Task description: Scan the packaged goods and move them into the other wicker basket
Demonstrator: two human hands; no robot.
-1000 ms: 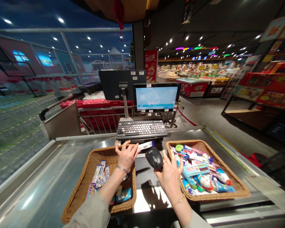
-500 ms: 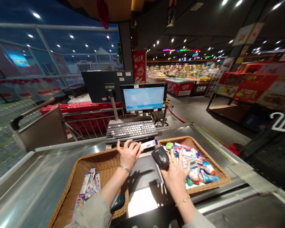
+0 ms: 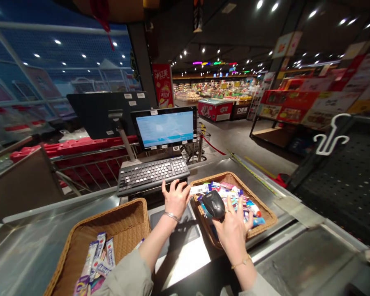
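Note:
My left hand point(image 3: 175, 202) pinches one end of a slim candy stick point(image 3: 200, 189) in a white and purple wrapper, its barcode side showing. The stick reaches over the left rim of the right wicker basket point(image 3: 269, 218), which is full of mixed small sweets. Gripped in my right hand point(image 3: 233, 231) is a black handheld barcode scanner point(image 3: 213, 204), held above that basket with its head close to the stick. Part of the scanner's handle is hidden by the hand. Several similar wrapped sticks point(image 3: 101, 255) lie in the left wicker basket point(image 3: 128, 228), partly covered by my left sleeve.
A black keyboard point(image 3: 154, 173) and a lit monitor point(image 3: 166, 128) stand behind the baskets on the metal counter point(image 3: 103, 207). A second screen shows its back at left. White hooks point(image 3: 331, 139) hang on a dark panel at right.
The view has swung right. My left hand has carried the candy stick rightward to the right basket's edge, nearer the scanner. The scanner now hangs over the basket.

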